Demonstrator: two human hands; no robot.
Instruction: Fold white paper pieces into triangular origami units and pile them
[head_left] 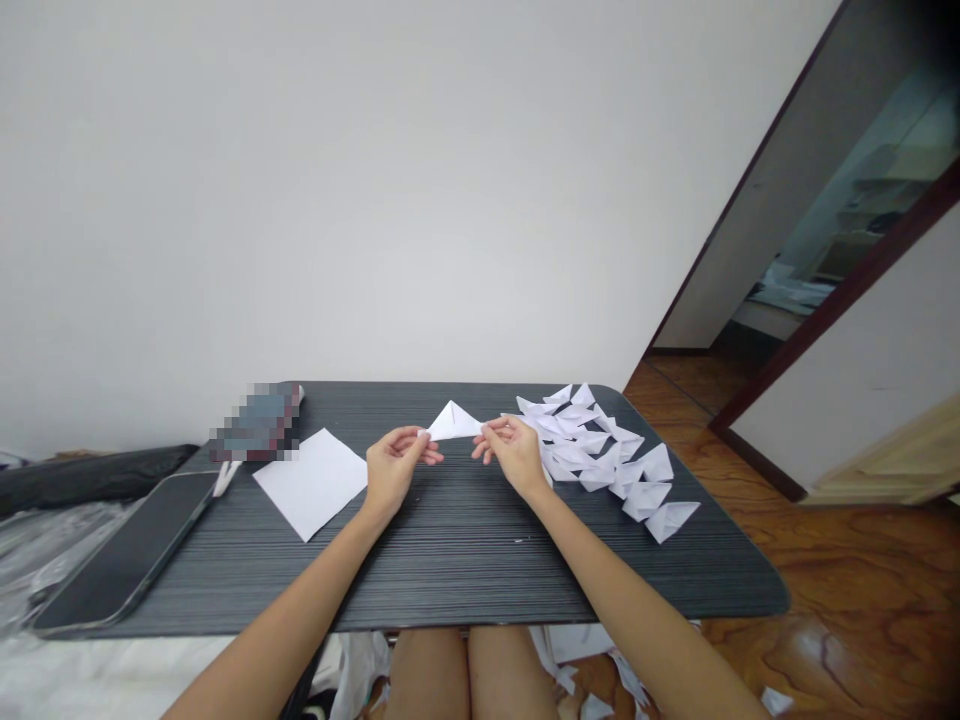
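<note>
Between my two hands is a small folded white paper (453, 424), a low triangle with its peak pointing away from me. My left hand (393, 463) pinches its left corner between thumb and fingers. The right corner is pinched by my right hand (516, 452). Both hands are just above the dark table (450, 560). Left of my left hand lies a flat square sheet of white paper (311, 485). Close by my right hand, a spread of several folded white paper pieces (600, 450) covers the table's right side.
A blurred-out object (259, 425) lies at the back left corner, with a white cable (225, 478) beside it. A dark phone-like slab (135, 545) rests along the left edge. A white wall (450, 200) stands behind the table. Paper scraps (596, 706) lie on the floor below.
</note>
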